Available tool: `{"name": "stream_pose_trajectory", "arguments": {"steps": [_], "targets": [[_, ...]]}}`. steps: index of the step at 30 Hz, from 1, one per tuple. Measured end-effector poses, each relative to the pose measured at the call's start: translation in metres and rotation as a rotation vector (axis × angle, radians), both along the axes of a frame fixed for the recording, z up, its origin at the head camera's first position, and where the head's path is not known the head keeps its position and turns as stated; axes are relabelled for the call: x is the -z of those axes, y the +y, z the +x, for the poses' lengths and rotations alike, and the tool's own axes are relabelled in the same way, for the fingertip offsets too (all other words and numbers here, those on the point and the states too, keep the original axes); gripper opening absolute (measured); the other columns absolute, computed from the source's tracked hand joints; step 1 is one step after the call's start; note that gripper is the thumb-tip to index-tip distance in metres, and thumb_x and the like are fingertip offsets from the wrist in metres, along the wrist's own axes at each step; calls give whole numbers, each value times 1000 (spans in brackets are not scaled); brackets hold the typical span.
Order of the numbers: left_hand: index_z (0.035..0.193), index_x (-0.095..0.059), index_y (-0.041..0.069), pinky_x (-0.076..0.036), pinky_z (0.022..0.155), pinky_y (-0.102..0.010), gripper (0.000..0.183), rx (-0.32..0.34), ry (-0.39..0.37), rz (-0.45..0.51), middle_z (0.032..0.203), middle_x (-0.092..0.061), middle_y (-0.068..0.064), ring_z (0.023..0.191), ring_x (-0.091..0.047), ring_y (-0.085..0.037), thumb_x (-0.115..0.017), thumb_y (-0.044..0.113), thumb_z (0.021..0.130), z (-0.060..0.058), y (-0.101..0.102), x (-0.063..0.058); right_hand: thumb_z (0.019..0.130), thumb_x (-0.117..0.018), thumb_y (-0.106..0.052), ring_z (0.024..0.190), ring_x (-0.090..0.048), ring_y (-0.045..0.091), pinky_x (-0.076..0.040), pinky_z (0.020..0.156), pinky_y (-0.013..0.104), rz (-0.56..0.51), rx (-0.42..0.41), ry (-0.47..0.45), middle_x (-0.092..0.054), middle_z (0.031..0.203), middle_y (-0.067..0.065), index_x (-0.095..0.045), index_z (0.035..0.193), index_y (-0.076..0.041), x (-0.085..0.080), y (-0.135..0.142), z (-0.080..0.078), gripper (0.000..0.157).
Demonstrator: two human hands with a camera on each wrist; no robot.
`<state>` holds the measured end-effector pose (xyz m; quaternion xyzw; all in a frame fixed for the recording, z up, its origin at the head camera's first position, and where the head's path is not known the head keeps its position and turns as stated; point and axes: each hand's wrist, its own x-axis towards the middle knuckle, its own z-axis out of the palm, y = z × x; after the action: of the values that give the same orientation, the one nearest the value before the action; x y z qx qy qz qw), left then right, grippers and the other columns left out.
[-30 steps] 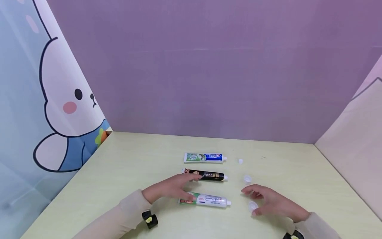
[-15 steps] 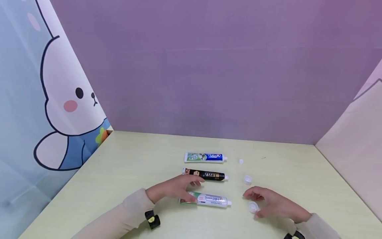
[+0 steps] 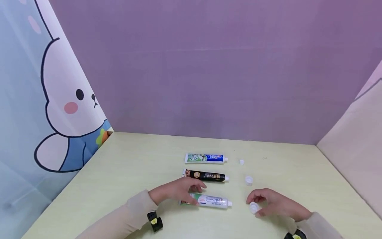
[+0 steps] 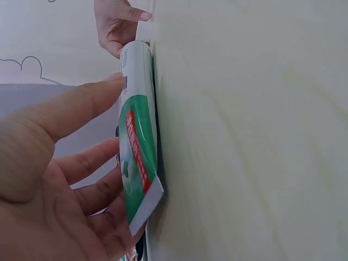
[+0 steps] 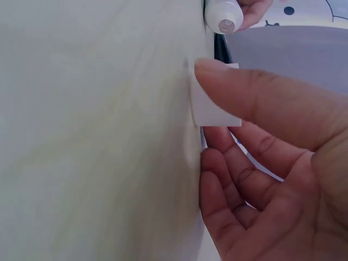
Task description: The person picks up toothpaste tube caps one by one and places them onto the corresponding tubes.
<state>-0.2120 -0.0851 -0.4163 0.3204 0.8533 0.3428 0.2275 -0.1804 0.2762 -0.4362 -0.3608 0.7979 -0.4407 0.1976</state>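
Observation:
Three toothpaste tubes lie in a row on the pale yellow table (image 3: 125,172), all uncapped with nozzles pointing right. My left hand (image 3: 192,196) (image 4: 111,130) grips the flat tail end of the nearest one, the white and green tube (image 3: 212,200) (image 4: 138,141), with the thumb on one side and the fingers on the other. My right hand (image 3: 254,206) (image 5: 209,111) pinches a white cap (image 3: 254,208) (image 5: 215,106) that stands on the table to the right of this tube's open nozzle (image 5: 224,15).
A black tube (image 3: 206,175) and a blue and green tube (image 3: 204,158) lie farther back. Two more white caps (image 3: 249,180) (image 3: 241,162) sit to their right. A purple wall stands behind the table, and panels close it in at both sides.
My left hand has drawn back and lowered onto the white and green tube's tail. The right hand's fingers have closed in around the nearest cap.

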Motion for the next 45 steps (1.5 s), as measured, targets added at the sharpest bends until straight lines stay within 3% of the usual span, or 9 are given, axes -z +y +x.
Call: {"name": "stream_pose_trajectory", "arguments": {"steps": [7, 12, 18, 27, 35, 45], "targets": [[113, -65, 16, -44, 83, -19, 46, 15, -2, -9, 98, -63, 10, 87, -54, 1, -82, 13, 70, 5, 4, -2, 75, -75, -15, 89, -52, 2, -43, 82, 18, 91, 44, -34, -62, 95, -5, -63, 98, -9, -9, -1, 0, 26], [108, -67, 16, -42, 77, -18, 45, 8, 0, -32, 91, -61, 12, 79, -52, 0, -84, 10, 67, 7, 6, -5, 76, -75, -17, 88, -52, 1, -43, 80, 18, 75, 46, -22, -62, 94, -6, -63, 98, -9, -9, 0, 1, 26], [100, -67, 22, -41, 76, -18, 40, 21, 66, -121, 87, -58, 16, 79, -52, 0, -84, 11, 67, 5, 12, -5, 78, -74, -14, 86, -56, 4, -44, 78, 19, 18, 50, -1, -63, 92, -3, -63, 97, -9, -7, 5, 6, 22], [98, -63, 24, -41, 73, -17, 42, 41, 117, -208, 87, -59, 17, 77, -51, 1, -83, 10, 65, 11, 12, -8, 79, -72, -12, 81, -51, 4, -42, 72, 19, 58, 82, -24, -61, 86, -5, -63, 95, -9, -11, -11, -8, 19], [96, -63, 21, -42, 65, -17, 38, 15, 107, -178, 88, -58, 16, 72, -49, 0, -77, 7, 64, 15, 5, -9, 80, -69, -6, 78, -52, 3, -45, 68, 20, -24, 45, -71, -60, 87, 0, -62, 98, -2, -10, -16, -18, 20], [103, -64, 20, -41, 69, -17, 38, 1, 144, -159, 95, -62, 14, 77, -50, 0, -77, 12, 68, 12, -3, -6, 81, -69, -6, 76, -53, 2, -45, 65, 19, -38, 62, -59, -60, 84, 1, -62, 97, -2, -10, -19, -25, 18]]}}
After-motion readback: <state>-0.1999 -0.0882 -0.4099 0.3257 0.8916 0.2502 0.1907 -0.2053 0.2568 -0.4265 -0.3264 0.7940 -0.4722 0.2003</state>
